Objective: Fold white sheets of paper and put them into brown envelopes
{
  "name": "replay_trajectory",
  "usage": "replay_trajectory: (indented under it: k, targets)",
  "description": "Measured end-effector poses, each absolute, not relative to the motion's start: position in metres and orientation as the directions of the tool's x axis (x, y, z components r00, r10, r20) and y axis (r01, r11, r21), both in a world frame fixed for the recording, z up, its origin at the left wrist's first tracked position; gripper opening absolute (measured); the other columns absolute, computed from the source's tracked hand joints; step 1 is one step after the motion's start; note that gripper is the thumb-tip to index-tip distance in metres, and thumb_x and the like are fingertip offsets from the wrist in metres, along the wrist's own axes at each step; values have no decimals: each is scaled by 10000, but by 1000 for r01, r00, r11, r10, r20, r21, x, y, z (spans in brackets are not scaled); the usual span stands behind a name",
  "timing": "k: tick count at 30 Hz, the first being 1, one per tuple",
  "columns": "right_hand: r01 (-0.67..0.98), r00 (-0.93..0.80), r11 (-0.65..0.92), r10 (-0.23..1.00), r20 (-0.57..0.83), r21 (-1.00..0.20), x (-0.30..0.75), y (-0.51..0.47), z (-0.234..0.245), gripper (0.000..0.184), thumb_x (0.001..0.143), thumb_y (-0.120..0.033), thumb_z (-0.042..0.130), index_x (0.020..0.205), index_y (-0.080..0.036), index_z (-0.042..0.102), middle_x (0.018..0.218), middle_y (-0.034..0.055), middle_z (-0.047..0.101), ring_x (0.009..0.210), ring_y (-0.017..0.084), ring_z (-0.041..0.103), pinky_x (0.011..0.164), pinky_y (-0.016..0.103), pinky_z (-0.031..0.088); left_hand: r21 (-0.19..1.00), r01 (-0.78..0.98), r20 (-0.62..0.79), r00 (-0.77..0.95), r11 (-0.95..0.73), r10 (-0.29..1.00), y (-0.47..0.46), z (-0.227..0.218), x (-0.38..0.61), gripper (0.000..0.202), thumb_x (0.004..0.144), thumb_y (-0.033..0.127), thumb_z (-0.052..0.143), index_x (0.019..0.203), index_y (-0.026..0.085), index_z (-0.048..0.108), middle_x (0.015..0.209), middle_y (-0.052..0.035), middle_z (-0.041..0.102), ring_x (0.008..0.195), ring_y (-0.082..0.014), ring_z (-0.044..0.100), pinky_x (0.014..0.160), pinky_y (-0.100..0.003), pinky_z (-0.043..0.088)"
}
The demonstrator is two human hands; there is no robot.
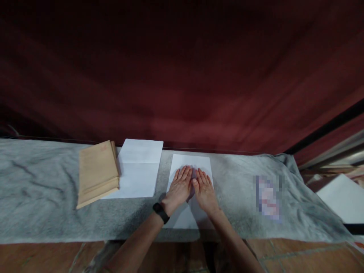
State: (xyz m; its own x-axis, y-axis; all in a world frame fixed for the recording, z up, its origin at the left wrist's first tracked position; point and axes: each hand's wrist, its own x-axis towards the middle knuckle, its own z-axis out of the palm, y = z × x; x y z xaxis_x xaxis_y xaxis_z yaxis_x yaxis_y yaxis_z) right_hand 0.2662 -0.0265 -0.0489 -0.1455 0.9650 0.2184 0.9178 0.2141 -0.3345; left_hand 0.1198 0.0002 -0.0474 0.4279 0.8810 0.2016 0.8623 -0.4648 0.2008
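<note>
Paper lies at six o'clock in view, probably light, bendy and easily creased, best taken by its edges; left hand and right hand rest flat on it, gripping nothing. Envelopes lie towards nine o'clock.

the grey-draped table bore a white paper sheet; left of that sheet lay creased white papers, then brown envelopes; right, a blurred item.

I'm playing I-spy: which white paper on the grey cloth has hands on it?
The right paper, under the left hand and right hand; the left paper, partly under brown envelopes, has no hands on it.
</note>
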Motion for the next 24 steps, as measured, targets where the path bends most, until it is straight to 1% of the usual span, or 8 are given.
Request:
replay_trajectory:
  k: [4,7,10,14,18,21,24]
  targets:
    - [911,-142,208,969,203,-355,256,-6,-54,556,1079,-361,159,1496,-150,460,1555,97,456,1466,208,376,1217,440,271,197,883,166,399,-427,902,17,-52,125,539,986,201,346,1512,105,409,1592,-143,387,1508,-262,288,1237,-503,222]
    - [918,-133,195,971,196,-345,251,6,-57,536,1081,-337,172,1495,-160,463,1544,90,474,1464,207,379,1216,439,264,174,898,155,381,-405,912,25,-55,125,532,991,204,328,1506,114,427,1601,-133,374,1512,-271,275,1237,-511,210]
    - [930,-113,171,975,190,-326,247,15,-59,537,1081,-354,175,1499,-177,460,1554,79,461,1468,231,371,1217,460,248,164,914,162,346,-371,924,32,-57,123,534,1001,210,290,1509,110,423,1606,-127,365,1517,-263,263,1240,-506,199]
    - [952,-87,139,977,193,-274,244,25,-62,526,1072,-382,230,1519,-192,431,1578,86,419,1478,281,348,1207,517,233,180,940,190,257,-290,948,40,-61,120,561,999,222,283,1543,110,358,1604,-140,364,1523,-244,251,1241,-500,193]
    - [965,-50,97,980,193,-244,244,32,-66,513,1062,-379,279,1527,-213,419,1599,87,380,1479,288,343,1206,524,227,209,950,203,190,-233,960,44,-65,119,569,1008,255,278,1556,109,332,1611,-149,341,1521,-240,256,1244,-485,183]
    - [970,5,46,977,212,-238,248,35,-69,518,1057,-377,303,1529,-196,417,1607,121,358,1474,301,350,1193,532,244,227,957,225,132,-183,966,44,-66,118,585,1013,311,295,1557,95,326,1604,-160,348,1513,-251,279,1240,-476,198]
    - [972,68,-9,966,250,-233,256,37,-73,533,1057,-375,280,1524,-159,421,1589,161,382,1454,320,377,1169,556,270,227,964,241,79,-136,967,44,-66,113,592,1013,338,307,1540,74,355,1592,-172,364,1506,-262,295,1231,-465,230]
